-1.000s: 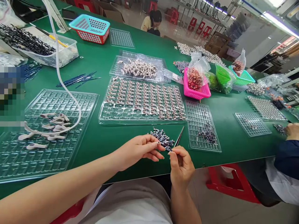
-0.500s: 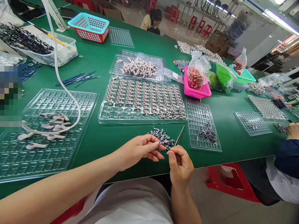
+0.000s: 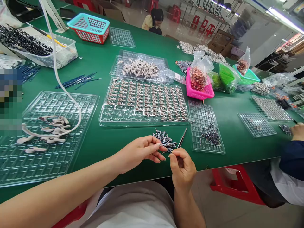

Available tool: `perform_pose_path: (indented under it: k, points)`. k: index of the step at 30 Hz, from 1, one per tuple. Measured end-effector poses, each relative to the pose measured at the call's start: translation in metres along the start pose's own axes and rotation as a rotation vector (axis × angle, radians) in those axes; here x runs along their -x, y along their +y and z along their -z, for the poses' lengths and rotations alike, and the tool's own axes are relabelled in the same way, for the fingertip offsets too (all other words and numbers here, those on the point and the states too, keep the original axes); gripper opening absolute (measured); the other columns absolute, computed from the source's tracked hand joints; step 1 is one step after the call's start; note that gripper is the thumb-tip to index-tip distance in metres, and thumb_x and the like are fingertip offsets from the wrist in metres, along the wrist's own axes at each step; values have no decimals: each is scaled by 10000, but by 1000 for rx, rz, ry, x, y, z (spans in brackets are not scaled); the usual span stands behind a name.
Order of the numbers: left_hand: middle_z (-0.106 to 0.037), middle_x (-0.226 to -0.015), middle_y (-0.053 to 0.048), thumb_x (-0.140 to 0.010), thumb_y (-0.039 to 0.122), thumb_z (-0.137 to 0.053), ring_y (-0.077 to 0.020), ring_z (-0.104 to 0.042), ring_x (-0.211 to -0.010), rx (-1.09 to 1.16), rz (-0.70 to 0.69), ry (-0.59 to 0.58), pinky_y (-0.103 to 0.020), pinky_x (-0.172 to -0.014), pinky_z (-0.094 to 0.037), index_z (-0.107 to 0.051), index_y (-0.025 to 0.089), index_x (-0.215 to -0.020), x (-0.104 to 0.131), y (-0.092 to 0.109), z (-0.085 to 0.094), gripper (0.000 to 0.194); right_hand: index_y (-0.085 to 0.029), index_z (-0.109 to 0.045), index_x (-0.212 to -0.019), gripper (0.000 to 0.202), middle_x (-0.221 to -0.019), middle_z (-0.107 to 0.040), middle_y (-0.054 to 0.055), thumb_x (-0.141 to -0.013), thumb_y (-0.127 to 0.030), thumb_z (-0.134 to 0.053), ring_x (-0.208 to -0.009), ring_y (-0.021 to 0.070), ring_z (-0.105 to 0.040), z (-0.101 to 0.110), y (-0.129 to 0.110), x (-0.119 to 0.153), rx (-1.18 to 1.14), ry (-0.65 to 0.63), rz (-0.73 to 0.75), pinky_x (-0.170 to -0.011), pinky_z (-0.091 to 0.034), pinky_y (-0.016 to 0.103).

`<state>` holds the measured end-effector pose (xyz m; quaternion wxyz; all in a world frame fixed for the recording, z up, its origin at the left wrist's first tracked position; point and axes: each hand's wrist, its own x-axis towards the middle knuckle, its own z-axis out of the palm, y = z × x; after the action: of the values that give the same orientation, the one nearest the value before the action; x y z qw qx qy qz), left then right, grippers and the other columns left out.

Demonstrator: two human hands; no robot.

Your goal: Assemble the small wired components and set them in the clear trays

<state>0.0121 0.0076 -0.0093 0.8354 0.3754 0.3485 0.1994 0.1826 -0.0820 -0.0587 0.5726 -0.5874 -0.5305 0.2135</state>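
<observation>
My left hand (image 3: 142,151) hovers at the near side of a pile of small dark wired parts (image 3: 166,139). Its thumb meets the index finger, the other fingers are loosely curled, and whatever it pinches is too small to make out. Close by on the right, my right hand (image 3: 183,167) pinches a tiny dark wired part (image 3: 170,151) between thumb and index finger. Pointed metal tweezers (image 3: 182,136) stick out beyond the right hand; their lower end is hidden, so I cannot tell whether it grips them.
A clear tray (image 3: 133,118) of pale ring-ended pieces lies ahead. Left is another tray (image 3: 59,161) with pale shells and a white hose (image 3: 55,63) above. A right-hand tray (image 3: 197,120) holds dark parts beside a pink basket (image 3: 199,94). A co-worker's hand (image 3: 297,131) is far right.
Both hands keep nearly the same pose, fingertips close together over the near edge of the pile. The whole view has shifted slightly left.
</observation>
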Motion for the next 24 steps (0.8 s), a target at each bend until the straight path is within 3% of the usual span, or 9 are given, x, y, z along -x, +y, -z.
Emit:
perform_pose_path:
  k: [4, 10, 15, 24]
  points:
    - [-713, -1099, -110, -890, 388, -677, -194, -718, -875, -90, -60, 22, -317, -781, -560, -575, 152, -941, 1, 2, -2, 262, -220, -643, -897, 28, -811, -628, 6, -893, -199, -625, -691, 129, -582, 0, 0, 0, 12, -6, -11, -590, -473, 243]
    - [-716, -898, -69, -925, 359, -607, -206, -701, -869, -273, -148, 69, -337, -797, -561, -603, 150, -986, 2, 0, -2, 218, -225, -638, -911, 50, -816, -630, -1, -898, -179, -623, -696, 124, -575, 1, 1, 0, 24, -15, -14, -603, -458, 243]
    - [-717, -907, -58, -958, 360, -542, -205, -697, -881, -425, -208, 81, -374, -854, -553, -598, 160, -1058, 2, -6, 2, 230, -223, -636, -897, 49, -800, -628, -13, -892, -174, -629, -661, 111, -556, 1, 1, 0, 54, -5, 2, -580, -441, 231]
    - [-715, -906, -29, -921, 333, -560, -180, -660, -824, -733, -328, 186, -298, -756, -524, -673, 186, -1001, 5, -5, -2, 201, -236, -629, -914, 108, -815, -640, -13, -886, -132, -620, -730, 124, -589, 0, -2, -4, 73, -67, 76, -623, -470, 228]
